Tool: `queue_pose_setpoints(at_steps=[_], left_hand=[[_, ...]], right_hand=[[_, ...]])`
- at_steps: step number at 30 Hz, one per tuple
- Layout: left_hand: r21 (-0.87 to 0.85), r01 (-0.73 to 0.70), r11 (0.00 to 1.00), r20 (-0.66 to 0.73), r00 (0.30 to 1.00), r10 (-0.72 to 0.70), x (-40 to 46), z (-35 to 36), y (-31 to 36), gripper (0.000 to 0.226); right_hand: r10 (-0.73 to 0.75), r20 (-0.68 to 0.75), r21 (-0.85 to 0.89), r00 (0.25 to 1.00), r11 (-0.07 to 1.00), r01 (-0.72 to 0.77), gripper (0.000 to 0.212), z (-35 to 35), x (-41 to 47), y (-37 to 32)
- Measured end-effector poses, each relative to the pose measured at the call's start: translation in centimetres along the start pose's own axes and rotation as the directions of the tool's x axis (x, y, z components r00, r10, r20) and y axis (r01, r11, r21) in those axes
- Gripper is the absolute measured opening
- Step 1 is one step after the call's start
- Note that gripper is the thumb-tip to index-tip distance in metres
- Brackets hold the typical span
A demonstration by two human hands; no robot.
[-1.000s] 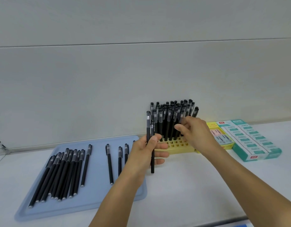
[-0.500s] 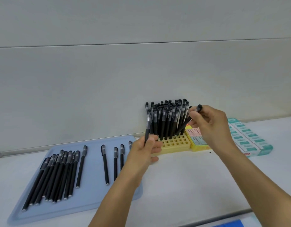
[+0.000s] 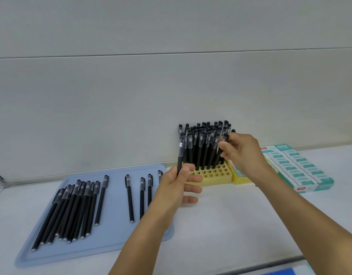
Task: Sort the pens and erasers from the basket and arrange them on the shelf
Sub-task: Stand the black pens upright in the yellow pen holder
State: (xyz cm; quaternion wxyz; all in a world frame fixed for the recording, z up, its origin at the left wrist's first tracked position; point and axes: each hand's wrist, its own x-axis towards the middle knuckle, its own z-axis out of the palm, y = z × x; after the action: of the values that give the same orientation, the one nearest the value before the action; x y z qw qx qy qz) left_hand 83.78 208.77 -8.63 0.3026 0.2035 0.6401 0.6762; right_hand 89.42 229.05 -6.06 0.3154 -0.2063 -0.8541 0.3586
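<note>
Slotting pens into the yellow holder, one per hand.

Nearest, left hand (image 3: 178,185) pinching a black capped pen (image 3: 179,155) upright, just in front of the yellow plastic grid holder (image 3: 212,175). Beside it, pale blue flat tray (image 3: 115,231) with loose black pens (image 3: 72,211) lying flat. Farther, right hand (image 3: 240,153) gripping a tilted black pen (image 3: 220,153) at the cap end, over the holder's right side. Best done: straighten before lowering, aim at an open front cell, avoid knocking the standing pens (image 3: 204,143). Teal eraser boxes (image 3: 298,167) at far right.

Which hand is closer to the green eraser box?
Right. The right hand hovers just left of the green eraser box, gripping a pen. The left hand is farther left, beyond the yellow holder.
</note>
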Motion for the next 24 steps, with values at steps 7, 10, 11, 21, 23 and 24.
queue_pose_setpoints(at_steps=[7, 10, 11, 21, 23, 24], left_hand=[[0.183, -0.044, 0.982, 0.023, 0.999, 0.04, 0.0, 0.7, 0.0, 0.026], [0.361, -0.11, 0.926, 0.091, 0.992, 0.083, -0.1, 2.1, -0.2, 0.03], [0.406, -0.144, 0.902, 0.121, 0.987, 0.103, -0.1, 2.7, -0.2, 0.031], [0.923, -0.29, 0.252, 0.228, 0.941, 0.249, 1.5, 2.0, -2.3, 0.047], [0.923, -0.287, 0.258, 0.221, 0.941, 0.255, 1.7, 1.9, -2.7, 0.047], [0.921, -0.288, 0.264, 0.217, 0.939, 0.266, 1.8, 1.8, -2.7, 0.046]], right_hand=[[0.036, -0.175, -0.106, 0.984, 0.993, -0.055, 0.025, -0.1, -3.0, -0.8], [-0.025, 0.053, 0.221, 0.998, 0.975, 0.013, 0.017, 0.4, -5.1, -2.5], [-0.039, 0.144, 0.313, 0.989, 0.95, -0.008, 0.019, 0.6, -5.4, -2.8], [0.033, -0.168, 0.132, 0.985, 0.991, -0.011, 0.009, -2.0, -2.3, 0.3], [0.024, -0.146, 0.092, 0.989, 0.996, -0.01, 0.008, -1.5, -2.0, 1.0], [0.019, -0.135, 0.083, 0.991, 0.997, -0.008, 0.007, -1.2, -1.8, 1.2]])
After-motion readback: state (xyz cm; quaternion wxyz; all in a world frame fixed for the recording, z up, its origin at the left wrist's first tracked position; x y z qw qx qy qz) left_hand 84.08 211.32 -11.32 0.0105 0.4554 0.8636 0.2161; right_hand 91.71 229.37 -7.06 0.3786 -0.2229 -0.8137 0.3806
